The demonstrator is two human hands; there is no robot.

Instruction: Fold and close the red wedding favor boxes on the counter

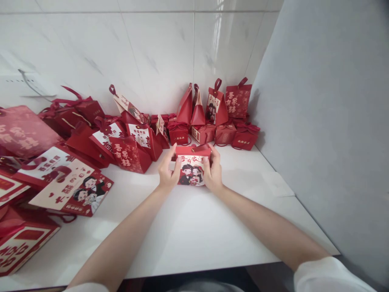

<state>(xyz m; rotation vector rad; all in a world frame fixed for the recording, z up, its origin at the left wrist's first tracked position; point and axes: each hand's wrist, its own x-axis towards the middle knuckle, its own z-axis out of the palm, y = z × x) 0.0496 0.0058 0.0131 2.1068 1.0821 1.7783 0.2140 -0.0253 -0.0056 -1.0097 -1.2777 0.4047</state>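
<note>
A red gift box with a cartoon couple and Chinese lettering on its front is between my hands over the white table. My left hand grips its left side, thumb on the front edge. On the opposite side, my right hand grips it the same way. A dark red ribbon loop shows at the box's top. Just behind it stand small red boxes with ribbons, and triangular gift boxes rest on top of them.
Many red and white gift boxes crowd the left of the white table. A large box with the same couple leans at front left. White tiles rise behind, and a grey panel bounds the right.
</note>
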